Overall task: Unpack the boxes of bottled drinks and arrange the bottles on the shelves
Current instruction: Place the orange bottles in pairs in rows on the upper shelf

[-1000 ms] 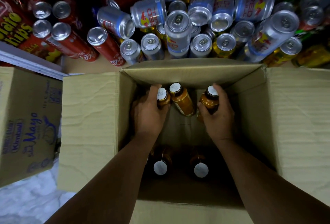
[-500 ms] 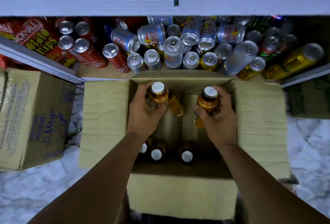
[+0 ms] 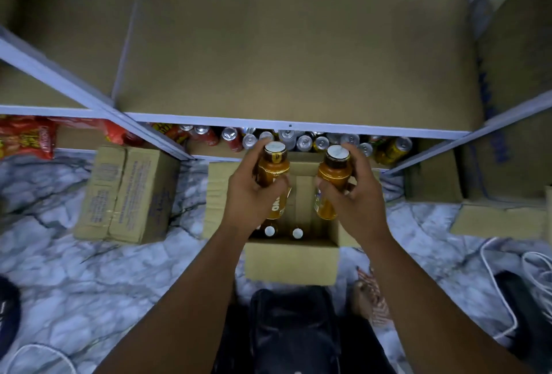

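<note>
My left hand (image 3: 254, 194) covers most of left bottle (image 3: 273, 169) label; print blurred, unreadable. Cans (image 3: 304, 142) on lower shelf (image 3: 215, 151) mostly hidden under upper shelf (image 3: 298, 54) front edge. Snack bags (image 3: 27, 135) cut by left picture edge.

Both forearms are seen bare, no sleeves reaching the wrists. Dark trousers (image 3: 294, 332) are worn, at the lower centre of the frame. A patterned sandal (image 3: 372, 299) is seen beside them.
</note>
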Available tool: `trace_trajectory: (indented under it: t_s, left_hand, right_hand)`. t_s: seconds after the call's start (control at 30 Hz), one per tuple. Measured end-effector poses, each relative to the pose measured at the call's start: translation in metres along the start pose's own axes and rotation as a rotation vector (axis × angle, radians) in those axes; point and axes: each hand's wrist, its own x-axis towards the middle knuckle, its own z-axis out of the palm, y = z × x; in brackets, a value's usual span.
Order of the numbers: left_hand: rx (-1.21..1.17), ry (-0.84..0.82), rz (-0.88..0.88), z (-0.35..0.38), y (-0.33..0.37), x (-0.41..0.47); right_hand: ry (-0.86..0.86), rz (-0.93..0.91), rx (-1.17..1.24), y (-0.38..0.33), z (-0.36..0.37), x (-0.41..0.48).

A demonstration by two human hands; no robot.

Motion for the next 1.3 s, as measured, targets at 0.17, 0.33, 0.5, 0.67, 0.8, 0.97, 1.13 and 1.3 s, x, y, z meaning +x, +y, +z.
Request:
trace_trajectory:
  t_s: [0.17, 0.33, 0.5, 0.67, 0.8, 0.97, 1.13, 1.3]
  left_hand:
    - [0.016, 0.01, 0.086, -0.039, 0.121, -0.04]
    - [0.054, 0.029, 0.183, -0.071, 0.216, -0.08]
    - [0.114, 0.045, 0.285, -0.095, 0.274, -0.104]
    - [0.097, 0.081, 0.348, -0.111, 0.306, -0.098]
    - [0.11, 0.149, 0.45, -0.117, 0.34, -0.083]
    - [0.164, 0.172, 0.526, -0.124, 0.393, -0.062]
    - [0.19, 0.187, 0.612, -0.124, 0.444, -0.039]
    - [0.184, 0.212, 0.684, -0.121, 0.474, -0.012]
  right_hand:
    - [0.045, -0.039, 0.001, -0.118, -0.043, -0.037]
    - [0.079, -0.106, -0.051, -0.219, -0.075, -0.069]
    - [0.079, -0.193, -0.141, -0.28, -0.098, -0.083]
    - [0.15, -0.259, -0.159, -0.317, -0.111, -0.078]
    - [0.21, -0.334, -0.148, -0.349, -0.121, -0.063]
    - [0.288, -0.411, -0.194, -0.396, -0.135, -0.039]
    - [0.336, -0.48, -0.218, -0.433, -0.144, -0.008]
    - [0.356, -0.532, -0.24, -0.456, -0.148, 0.021]
